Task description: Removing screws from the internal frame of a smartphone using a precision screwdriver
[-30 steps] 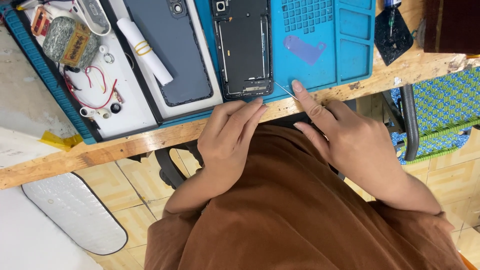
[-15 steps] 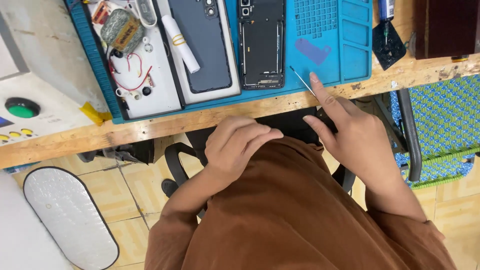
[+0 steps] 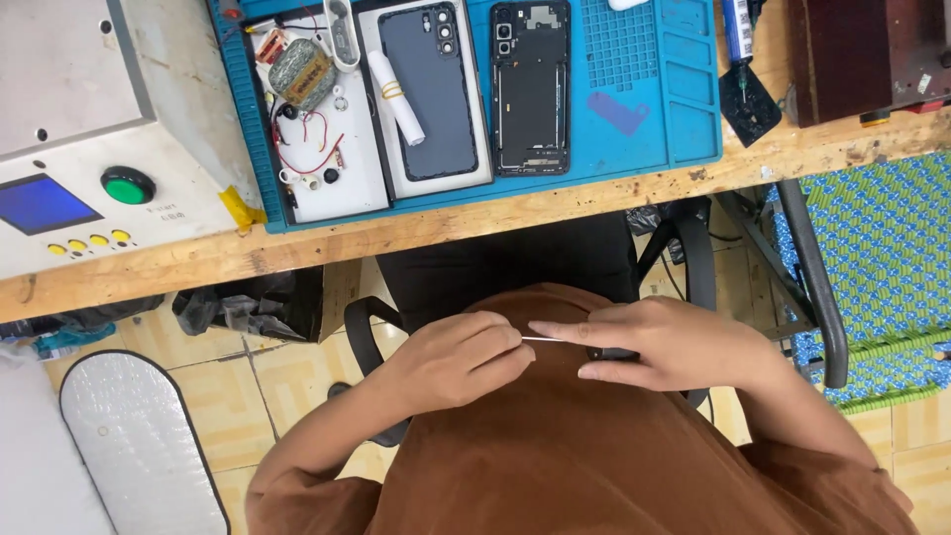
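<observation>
Right hand grip pinching thin metal pick, tip meeting clenched left hand

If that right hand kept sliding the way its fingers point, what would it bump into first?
The right hand points across the lap toward the left hand, with a thin metal tool spanning the gap between them. It would most likely meet the left hand's curled fingers first, though depth is hard to judge from above.

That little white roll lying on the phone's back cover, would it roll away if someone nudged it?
Probably. The white roll is a cylinder, so a sideways push would likely set it rolling across the smooth back cover. It looks light, like rolled paper or tape, held by a yellow band, so it would likely dent if squeezed.
</observation>
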